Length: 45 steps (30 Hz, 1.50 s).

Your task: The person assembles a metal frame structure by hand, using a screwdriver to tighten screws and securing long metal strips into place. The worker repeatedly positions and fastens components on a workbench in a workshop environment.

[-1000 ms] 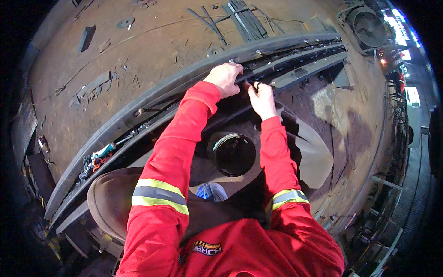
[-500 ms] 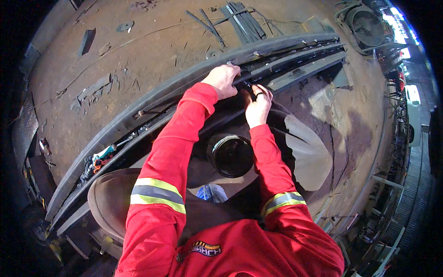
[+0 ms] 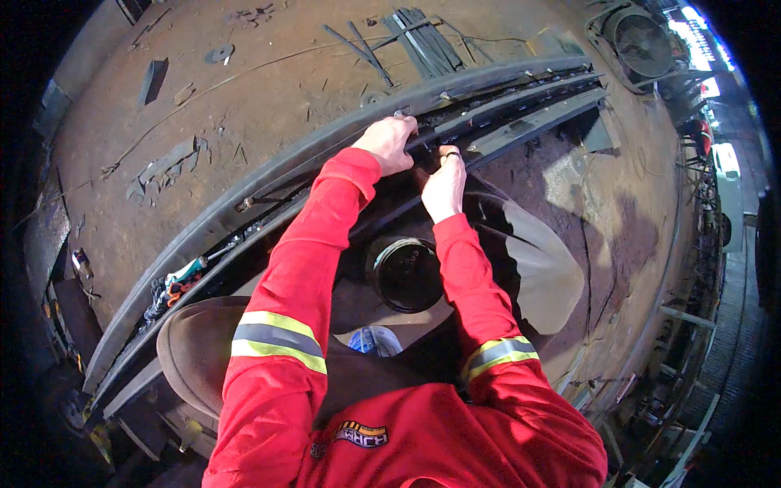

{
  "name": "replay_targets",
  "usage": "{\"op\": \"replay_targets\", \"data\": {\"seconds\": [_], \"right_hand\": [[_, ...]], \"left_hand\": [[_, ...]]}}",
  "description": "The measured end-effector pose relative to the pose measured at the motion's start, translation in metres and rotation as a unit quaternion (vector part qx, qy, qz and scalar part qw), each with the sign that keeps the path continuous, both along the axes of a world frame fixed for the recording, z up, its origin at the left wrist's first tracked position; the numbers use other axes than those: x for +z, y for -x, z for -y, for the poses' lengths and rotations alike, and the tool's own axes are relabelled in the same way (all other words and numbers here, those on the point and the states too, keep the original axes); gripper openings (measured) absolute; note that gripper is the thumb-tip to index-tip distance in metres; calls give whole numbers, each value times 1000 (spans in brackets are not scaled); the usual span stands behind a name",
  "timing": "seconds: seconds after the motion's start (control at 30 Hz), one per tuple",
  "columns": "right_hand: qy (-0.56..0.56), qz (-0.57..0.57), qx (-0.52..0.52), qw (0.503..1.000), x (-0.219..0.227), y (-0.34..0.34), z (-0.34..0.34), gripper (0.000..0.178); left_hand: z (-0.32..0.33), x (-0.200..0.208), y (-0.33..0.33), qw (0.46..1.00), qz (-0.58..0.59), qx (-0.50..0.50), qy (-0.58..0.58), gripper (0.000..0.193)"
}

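Observation:
A long dark metal beam (image 3: 268, 176) with a channel and several bolts along it runs from lower left to upper right before me. My left hand (image 3: 392, 145) lies on the beam with its fingers curled down into the channel. Just to its right, my right hand (image 3: 445, 185) reaches up from the near side, fingers bent and pressed together at the channel. Whatever the fingertips of either hand hold is hidden. A teal-handled screwdriver (image 3: 189, 270) lies in the beam's left part, beside an orange-handled tool (image 3: 181, 286).
Between my arms stands a dark round bucket (image 3: 407, 276). Beyond the beam, dark metal strips (image 3: 423, 42) and scraps lie on the brown floor (image 3: 268, 89). A large fan (image 3: 643, 45) stands at the far right.
My right hand has shifted slightly left, closer to my left hand, and turned a little. My left hand stays at nearly the same spot on the beam.

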State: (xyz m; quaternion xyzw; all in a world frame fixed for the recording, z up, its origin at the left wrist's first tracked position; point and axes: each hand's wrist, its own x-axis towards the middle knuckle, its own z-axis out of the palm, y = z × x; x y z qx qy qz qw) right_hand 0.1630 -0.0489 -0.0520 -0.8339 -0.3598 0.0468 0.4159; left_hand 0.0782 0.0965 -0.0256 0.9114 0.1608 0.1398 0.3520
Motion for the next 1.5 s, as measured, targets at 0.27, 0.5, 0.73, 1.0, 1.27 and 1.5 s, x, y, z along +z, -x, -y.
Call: {"op": "replay_targets", "data": {"seconds": [0.27,0.5,0.73,1.0,1.27,1.5], "right_hand": [[-3,181,14,983,0,2,5,23],[189,-154,121,962,31,-37,-7,24],[28,-12,16,999,6,-2,-8,42],[-71,90,49,992,3,-9,0,24],[35,-110,123,986,9,-36,0,14],[41,14,57,997,21,0,-5,41]], "left_hand": [[2,4,3,1000,-7,-4,13,35],[1,2,2,1000,-7,-17,-1,35],[-1,4,1,1000,0,-2,-7,38],[2,0,1,1000,2,-11,1,37],[4,0,3,1000,-2,-6,1,38],[-1,1,1,1000,-22,-4,-7,42]]}}
